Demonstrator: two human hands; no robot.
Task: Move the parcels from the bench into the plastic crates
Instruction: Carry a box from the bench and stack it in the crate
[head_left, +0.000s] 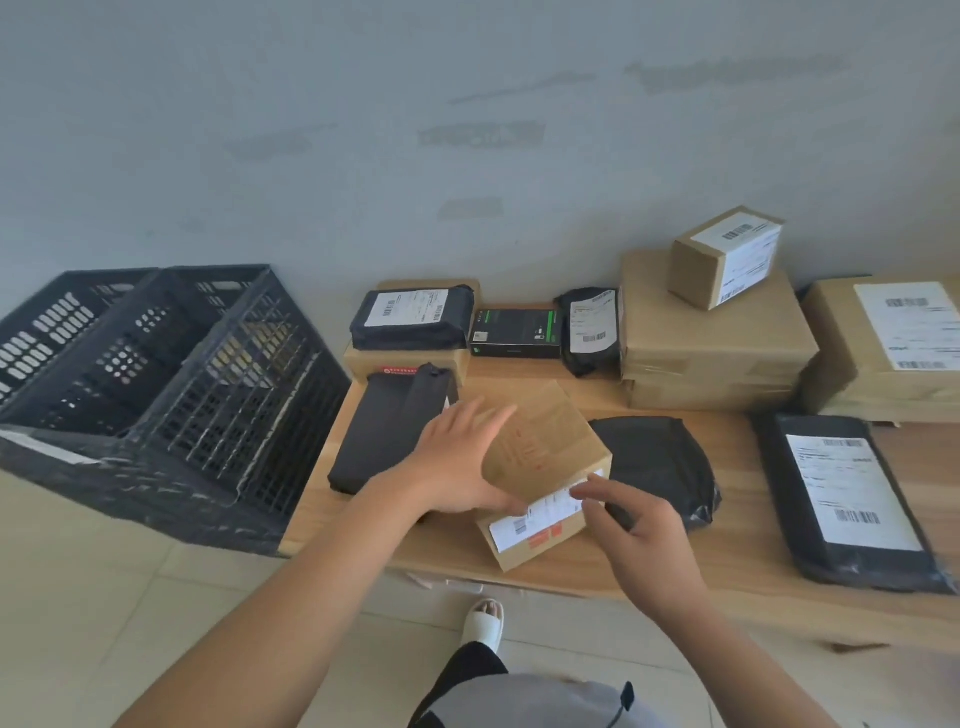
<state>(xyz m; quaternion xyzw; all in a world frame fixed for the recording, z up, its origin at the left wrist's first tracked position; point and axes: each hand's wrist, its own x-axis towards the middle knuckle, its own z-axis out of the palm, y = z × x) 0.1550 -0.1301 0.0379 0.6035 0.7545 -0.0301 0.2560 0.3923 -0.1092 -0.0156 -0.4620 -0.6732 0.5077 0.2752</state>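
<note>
Parcel labels (543, 512): barcodes only; txt unreadable

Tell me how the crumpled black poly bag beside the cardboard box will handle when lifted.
The black poly bag probably flops and sags: its film is wrinkled and rumpled. It looks light, lying flat. The glossy surface may slip.
</note>
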